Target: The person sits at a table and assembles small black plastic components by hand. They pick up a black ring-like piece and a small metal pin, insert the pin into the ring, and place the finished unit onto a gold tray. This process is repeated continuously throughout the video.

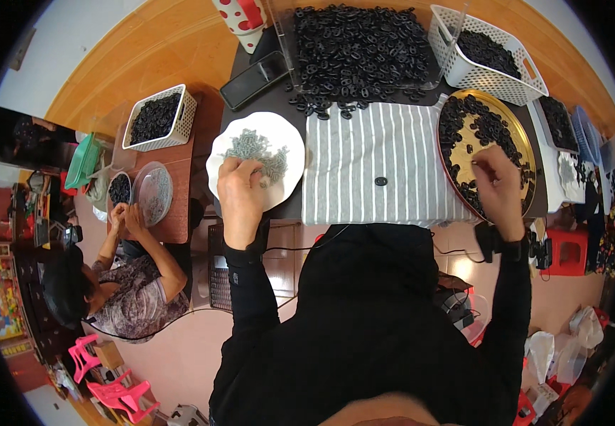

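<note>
Black and oval, a single small piece [380,182] is lying by itself on the grey-and-white striped cloth [343,153], closer to the cloth's near edge than to its far one and about midway between its left and right edges. Its long axis is running left to right, roughly along that near edge and across the stripes. Both hands are flanking it: the left hand [243,190] is resting well off to its left, the right hand [498,186] is hovering off to its right, a little nearer. At the near side of the scalloped white plate [218,145], the left fingers are bending together against grey metal bits [250,145]; whether one is pinched, I cannot tell. Over the round gold tray [527,135], the right fingers are curling toward the thumb, their contents hidden. The oval is seemingly showing two small openings.
</note>
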`<action>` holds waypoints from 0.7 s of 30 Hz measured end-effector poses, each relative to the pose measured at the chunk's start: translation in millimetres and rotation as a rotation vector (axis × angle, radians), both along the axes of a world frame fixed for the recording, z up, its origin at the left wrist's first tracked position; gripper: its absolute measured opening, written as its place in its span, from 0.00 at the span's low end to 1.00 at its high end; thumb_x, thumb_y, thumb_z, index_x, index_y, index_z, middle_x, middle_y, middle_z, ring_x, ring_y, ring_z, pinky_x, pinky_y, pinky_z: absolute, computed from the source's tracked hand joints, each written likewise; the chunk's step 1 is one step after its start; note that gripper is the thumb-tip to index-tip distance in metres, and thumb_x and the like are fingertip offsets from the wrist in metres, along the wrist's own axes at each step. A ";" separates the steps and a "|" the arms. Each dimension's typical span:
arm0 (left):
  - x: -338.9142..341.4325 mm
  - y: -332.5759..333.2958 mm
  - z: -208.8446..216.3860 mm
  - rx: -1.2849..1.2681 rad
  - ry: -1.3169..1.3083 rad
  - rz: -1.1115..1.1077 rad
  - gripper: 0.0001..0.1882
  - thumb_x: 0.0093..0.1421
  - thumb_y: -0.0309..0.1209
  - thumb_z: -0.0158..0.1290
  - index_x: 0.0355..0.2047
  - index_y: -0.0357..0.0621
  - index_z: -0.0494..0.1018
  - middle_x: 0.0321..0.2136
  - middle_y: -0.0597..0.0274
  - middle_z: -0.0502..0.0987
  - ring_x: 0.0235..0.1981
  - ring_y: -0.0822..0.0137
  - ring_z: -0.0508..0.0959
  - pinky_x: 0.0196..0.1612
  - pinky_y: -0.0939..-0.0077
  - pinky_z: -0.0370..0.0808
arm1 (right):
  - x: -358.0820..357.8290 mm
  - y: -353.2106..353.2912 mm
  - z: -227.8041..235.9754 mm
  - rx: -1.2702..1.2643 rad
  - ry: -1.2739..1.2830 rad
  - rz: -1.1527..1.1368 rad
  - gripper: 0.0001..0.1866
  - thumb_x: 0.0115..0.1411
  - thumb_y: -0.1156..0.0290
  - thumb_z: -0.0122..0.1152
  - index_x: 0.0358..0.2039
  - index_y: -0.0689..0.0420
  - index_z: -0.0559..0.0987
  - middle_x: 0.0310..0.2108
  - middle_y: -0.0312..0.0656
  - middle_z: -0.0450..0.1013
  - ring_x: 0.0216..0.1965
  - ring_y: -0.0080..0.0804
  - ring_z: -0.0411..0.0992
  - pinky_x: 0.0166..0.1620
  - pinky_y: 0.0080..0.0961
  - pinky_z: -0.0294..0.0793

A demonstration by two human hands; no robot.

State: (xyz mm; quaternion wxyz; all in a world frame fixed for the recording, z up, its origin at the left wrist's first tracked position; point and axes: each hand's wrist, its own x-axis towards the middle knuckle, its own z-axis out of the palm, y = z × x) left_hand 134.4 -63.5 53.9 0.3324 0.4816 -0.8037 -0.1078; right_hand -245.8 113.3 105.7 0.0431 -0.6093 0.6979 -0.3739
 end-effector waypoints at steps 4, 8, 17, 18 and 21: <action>-1.5 0.2 -2.4 -0.006 0.092 0.004 0.08 0.50 0.15 0.55 0.32 0.31 0.79 0.27 0.46 0.76 0.29 0.48 0.78 0.35 0.64 0.73 | 46.6 -4.9 -27.3 -0.019 -0.296 0.056 0.11 0.54 0.86 0.56 0.38 0.62 0.78 0.28 0.41 0.70 0.26 0.28 0.69 0.30 0.25 0.67; 0.8 -1.6 -4.2 -0.053 0.122 0.026 0.06 0.53 0.16 0.56 0.32 0.31 0.79 0.28 0.47 0.79 0.29 0.52 0.80 0.35 0.68 0.74 | 69.4 -26.0 -53.1 -0.017 -0.309 0.115 0.10 0.54 0.85 0.56 0.37 0.63 0.79 0.29 0.45 0.71 0.27 0.39 0.71 0.30 0.30 0.68; -3.5 0.6 -4.9 -0.123 0.159 0.069 0.07 0.52 0.15 0.56 0.32 0.32 0.79 0.27 0.47 0.79 0.29 0.51 0.80 0.34 0.67 0.75 | 76.7 -26.5 -76.3 -0.129 0.104 0.029 0.08 0.48 0.86 0.56 0.30 0.62 0.77 0.30 0.47 0.70 0.35 0.50 0.71 0.37 0.39 0.71; -5.1 1.1 -3.3 -0.145 0.170 0.077 0.07 0.52 0.15 0.56 0.32 0.32 0.79 0.27 0.48 0.79 0.28 0.52 0.80 0.34 0.68 0.74 | 76.9 -25.0 -77.4 -0.134 0.123 0.018 0.08 0.48 0.86 0.57 0.30 0.62 0.77 0.30 0.47 0.70 0.35 0.49 0.71 0.37 0.40 0.71; -14.1 6.4 4.3 -0.086 0.273 0.082 0.07 0.52 0.14 0.57 0.32 0.33 0.79 0.27 0.51 0.79 0.28 0.58 0.79 0.33 0.72 0.74 | 77.3 -23.1 -79.1 -0.142 0.113 0.018 0.09 0.47 0.86 0.57 0.30 0.62 0.76 0.30 0.46 0.70 0.35 0.49 0.71 0.37 0.40 0.71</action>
